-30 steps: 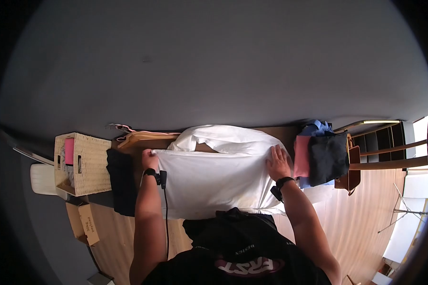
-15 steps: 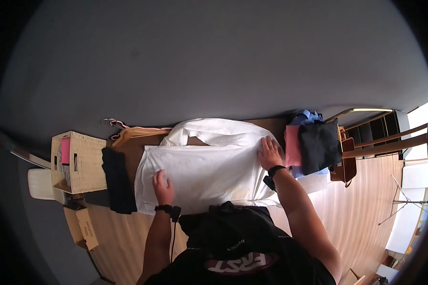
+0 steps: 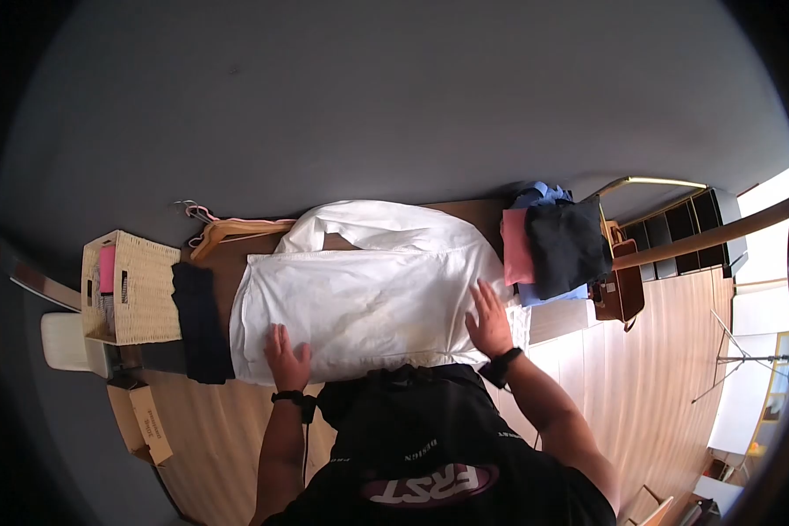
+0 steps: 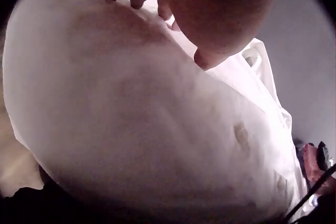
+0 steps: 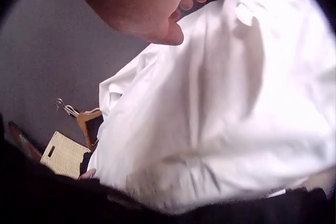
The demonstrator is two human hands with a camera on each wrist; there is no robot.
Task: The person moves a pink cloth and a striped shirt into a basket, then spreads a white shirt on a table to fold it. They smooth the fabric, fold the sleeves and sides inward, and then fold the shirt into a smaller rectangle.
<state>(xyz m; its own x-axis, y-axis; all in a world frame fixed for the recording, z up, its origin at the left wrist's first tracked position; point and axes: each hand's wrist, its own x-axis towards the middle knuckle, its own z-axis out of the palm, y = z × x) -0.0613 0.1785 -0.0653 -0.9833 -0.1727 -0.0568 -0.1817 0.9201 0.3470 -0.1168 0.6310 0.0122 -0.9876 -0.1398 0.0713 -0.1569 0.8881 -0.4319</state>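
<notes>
A white long-sleeved shirt (image 3: 368, 298) lies spread across a brown table, one sleeve (image 3: 386, 223) laid along its far side. Near the hem at the left, my left hand (image 3: 287, 358) is over the cloth with its fingers spread. In the left wrist view its fingertips (image 4: 137, 1) come down right at the white fabric. My right hand (image 3: 489, 323) is over the shirt's right part, fingers extended and holding nothing. The right wrist view shows the thumb (image 5: 170, 35) close over soft creases in the cloth.
Wooden hangers (image 3: 228, 232) lie at the back left. A wicker basket (image 3: 149, 289) and dark folded cloth (image 3: 203, 324) are at the left. Folded clothes, pink (image 3: 517, 245) and black (image 3: 570, 250), are stacked at the right. A brown bag (image 3: 621, 285) sits beyond them.
My left hand has let go of the shirt's far left corner and moved back toward the near edge, fingers opening. My right hand has slid nearer to the body. The shirt lies flatter at the left.
</notes>
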